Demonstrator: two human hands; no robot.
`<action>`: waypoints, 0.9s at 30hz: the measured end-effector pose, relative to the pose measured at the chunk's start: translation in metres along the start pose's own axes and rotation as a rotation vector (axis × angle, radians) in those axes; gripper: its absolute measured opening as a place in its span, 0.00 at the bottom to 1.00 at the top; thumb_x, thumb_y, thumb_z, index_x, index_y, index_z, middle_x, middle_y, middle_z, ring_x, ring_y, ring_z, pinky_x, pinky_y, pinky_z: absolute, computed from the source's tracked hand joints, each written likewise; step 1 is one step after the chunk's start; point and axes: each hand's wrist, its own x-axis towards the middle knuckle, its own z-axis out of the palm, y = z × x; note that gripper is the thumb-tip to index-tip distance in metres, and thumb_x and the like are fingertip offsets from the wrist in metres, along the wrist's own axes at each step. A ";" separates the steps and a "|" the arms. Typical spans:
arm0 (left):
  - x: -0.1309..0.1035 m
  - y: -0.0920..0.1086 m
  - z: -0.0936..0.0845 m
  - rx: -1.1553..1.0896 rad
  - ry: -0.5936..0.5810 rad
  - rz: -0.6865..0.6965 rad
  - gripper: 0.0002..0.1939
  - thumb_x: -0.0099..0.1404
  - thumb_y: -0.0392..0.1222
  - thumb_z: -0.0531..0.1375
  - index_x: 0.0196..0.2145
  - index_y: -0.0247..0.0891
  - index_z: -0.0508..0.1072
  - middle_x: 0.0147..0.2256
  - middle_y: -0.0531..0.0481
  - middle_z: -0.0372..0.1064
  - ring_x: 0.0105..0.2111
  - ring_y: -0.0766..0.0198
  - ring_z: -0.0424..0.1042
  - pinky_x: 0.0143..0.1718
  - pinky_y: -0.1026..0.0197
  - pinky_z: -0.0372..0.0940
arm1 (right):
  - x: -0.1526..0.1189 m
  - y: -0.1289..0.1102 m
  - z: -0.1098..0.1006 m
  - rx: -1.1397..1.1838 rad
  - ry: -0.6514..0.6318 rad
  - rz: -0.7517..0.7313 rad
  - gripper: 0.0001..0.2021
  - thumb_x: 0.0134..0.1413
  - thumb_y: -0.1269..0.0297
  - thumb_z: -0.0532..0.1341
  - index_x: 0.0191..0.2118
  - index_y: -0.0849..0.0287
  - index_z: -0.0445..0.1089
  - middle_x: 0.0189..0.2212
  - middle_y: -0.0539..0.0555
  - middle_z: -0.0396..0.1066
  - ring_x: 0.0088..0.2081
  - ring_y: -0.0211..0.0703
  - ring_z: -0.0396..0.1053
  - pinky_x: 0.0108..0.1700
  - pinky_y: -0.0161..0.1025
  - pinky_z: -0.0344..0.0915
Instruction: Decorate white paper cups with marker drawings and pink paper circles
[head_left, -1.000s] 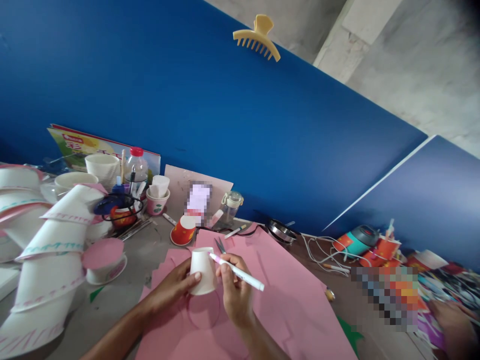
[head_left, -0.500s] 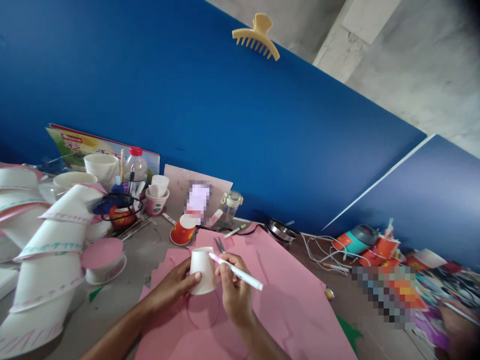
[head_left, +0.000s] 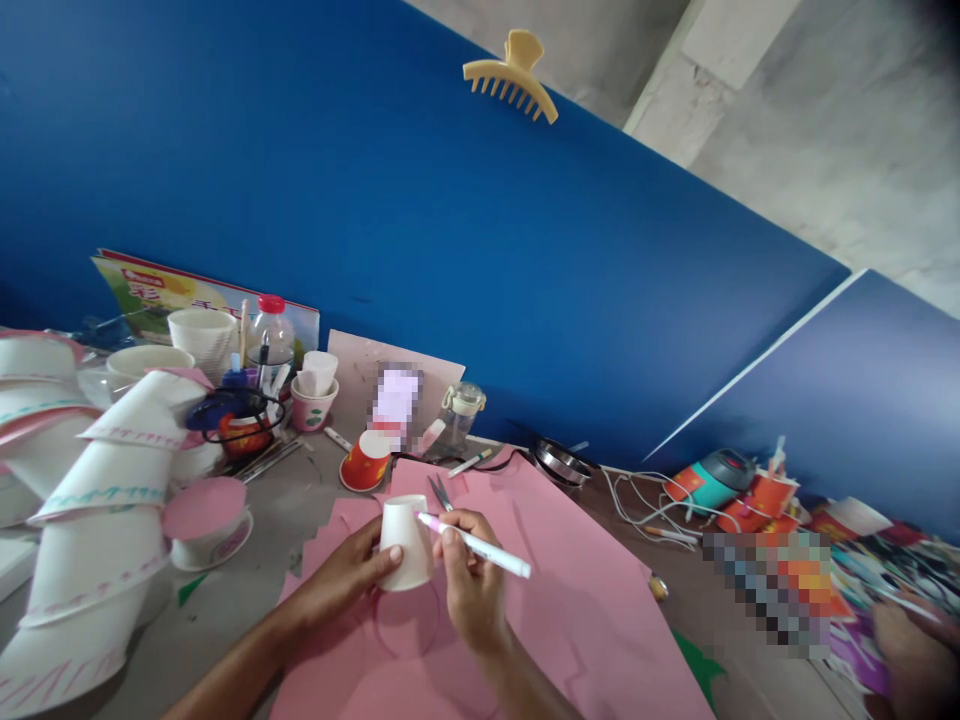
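A white paper cup (head_left: 406, 552), upside down and slightly tilted, is gripped by my left hand (head_left: 365, 563), the thumb lying across its side. My right hand (head_left: 474, 578) pinches a white marker (head_left: 491, 553) with a pink end. The marker's pink tip meets or nearly meets the cup's right side. Both hands are over pink paper sheets (head_left: 585, 600), where a circle outline shows just below the cup. Scissors (head_left: 439, 492) lie behind the cup, their handles hidden by my right hand.
Stacked decorated cups (head_left: 97, 540) fill the left side. A red cup (head_left: 365, 462), a phone (head_left: 395, 400) and a clear bottle (head_left: 461, 410) stand behind. Cables (head_left: 645, 505) lie at the right, and another person's hand (head_left: 911, 645) shows at the far right edge.
My right hand and the marker have shifted very slightly right and down along the cup's side. My left hand and the cup stay nearly still.
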 end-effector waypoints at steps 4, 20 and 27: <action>0.000 0.001 0.000 -0.011 -0.023 0.018 0.31 0.59 0.53 0.64 0.57 0.39 0.67 0.48 0.42 0.69 0.43 0.54 0.67 0.42 0.58 0.60 | 0.001 -0.001 0.000 0.010 0.034 0.015 0.11 0.62 0.59 0.54 0.37 0.60 0.68 0.19 0.47 0.64 0.18 0.34 0.62 0.20 0.30 0.61; 0.004 0.001 -0.008 0.147 -0.040 0.042 0.32 0.60 0.56 0.62 0.58 0.38 0.66 0.49 0.41 0.70 0.46 0.50 0.66 0.43 0.58 0.60 | 0.000 -0.001 0.001 0.028 0.001 0.028 0.10 0.62 0.59 0.54 0.38 0.60 0.68 0.19 0.47 0.64 0.18 0.33 0.61 0.19 0.29 0.61; 0.000 0.004 -0.002 0.108 -0.002 0.022 0.33 0.58 0.56 0.63 0.57 0.38 0.66 0.49 0.42 0.70 0.44 0.52 0.66 0.44 0.57 0.60 | 0.000 0.000 0.000 0.005 0.009 0.048 0.11 0.62 0.59 0.54 0.38 0.60 0.68 0.19 0.48 0.65 0.18 0.33 0.61 0.20 0.29 0.59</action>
